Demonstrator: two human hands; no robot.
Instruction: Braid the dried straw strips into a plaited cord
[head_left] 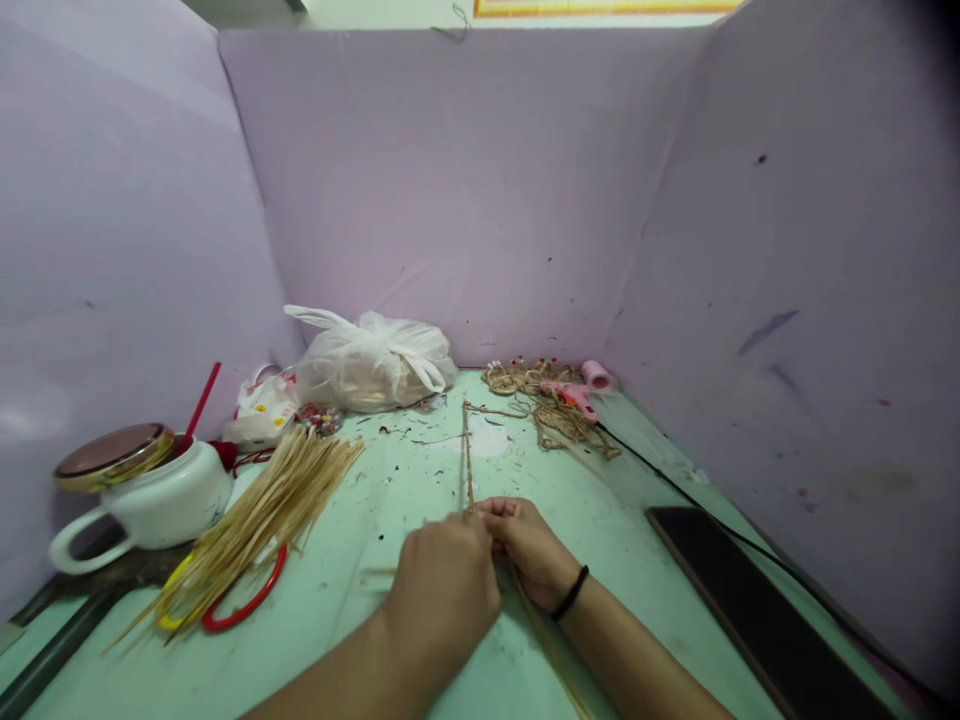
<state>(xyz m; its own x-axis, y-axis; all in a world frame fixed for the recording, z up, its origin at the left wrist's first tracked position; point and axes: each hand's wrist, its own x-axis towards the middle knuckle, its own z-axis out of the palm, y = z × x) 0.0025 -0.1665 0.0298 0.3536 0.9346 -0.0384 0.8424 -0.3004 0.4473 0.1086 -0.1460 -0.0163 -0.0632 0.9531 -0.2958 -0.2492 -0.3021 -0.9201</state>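
A thin brown braided-looking strip point(469, 455) runs straight toward me from the back of the table, and its near end goes in between my hands. My left hand point(450, 570) is closed over that end, its back to the camera and slightly blurred. A pale straw strand point(379, 572) sticks out to its left. Beside it, my right hand point(525, 540), with a black band at the wrist, pinches at the same end with bent fingers. Long straw strands point(551, 650) trail toward me from below my hands. The fingertips' exact hold is hidden.
Left are a straw bundle point(274, 500), red-and-yellow-handled scissors point(251, 605), a white pot point(176, 495) and a round lid point(116, 452). At the back sit a tied plastic bag point(375, 360), twine point(566, 420) and a pink glue gun point(574, 395). A dark phone-like slab point(750, 600) lies right.
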